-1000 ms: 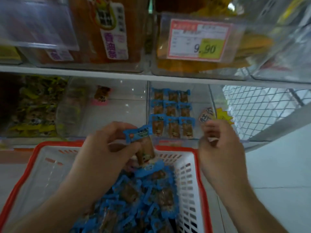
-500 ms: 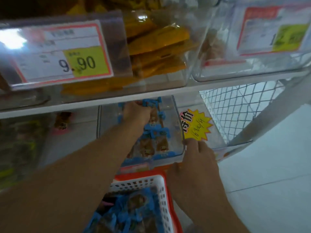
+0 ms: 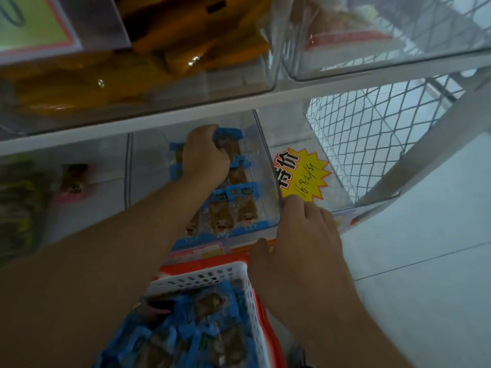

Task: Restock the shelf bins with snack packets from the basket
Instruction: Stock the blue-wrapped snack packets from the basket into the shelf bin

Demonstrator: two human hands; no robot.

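Observation:
A clear plastic shelf bin (image 3: 148,166) on the lower shelf holds rows of blue-edged snack packets (image 3: 243,205). My left hand (image 3: 204,155) reaches deep into the bin, fingers curled on a blue snack packet (image 3: 228,140) at the back row. My right hand (image 3: 300,235) rests on the bin's front right corner, fingertips against its clear wall. Below, a white basket (image 3: 212,274) with a red rim holds several more blue packets (image 3: 191,330).
A yellow starburst price tag (image 3: 303,173) sits in the neighbouring clear bin. Upper bins hold orange packets (image 3: 186,54). White wire mesh (image 3: 372,134) closes the shelf's right end. Pale floor tiles (image 3: 425,248) lie to the right. A pink-edged packet (image 3: 74,179) lies in the left bin.
My left hand lifted a packet from the basket and carried it deep into the bin. My right hand moved onto the bin's corner. The view has come closer to the shelf.

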